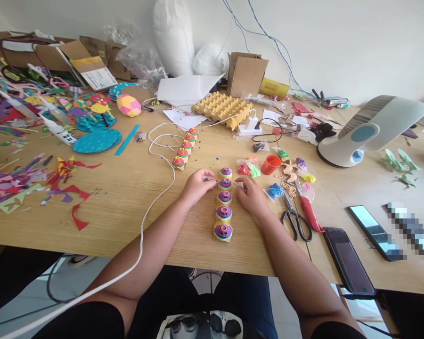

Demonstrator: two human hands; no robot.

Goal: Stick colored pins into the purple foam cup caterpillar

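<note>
A caterpillar craft (pixel 224 203) made of egg-carton cups with purple, green and pink tops lies lengthwise on the wooden table (pixel 134 207) before me. My left hand (pixel 197 184) pinches a small blue-headed pin against the left side of its second cup. At the right side of the same cup rests my right hand (pixel 250 195), fingers curled and closed on something I cannot make out. A pin with a blue head stands in the far cup. A second caterpillar with red and green tops (pixel 185 148) lies further back to the left.
Scissors (pixel 295 217) and a red cutter (pixel 309 213) lie right of my right hand, with an orange cup (pixel 270 164) and small clay bags. Two phones (pixel 349 260) sit at the right edge. A fan (pixel 371 129), yellow egg tray (pixel 222 107), white cable (pixel 151 197) and paper scraps (pixel 38 179) surround.
</note>
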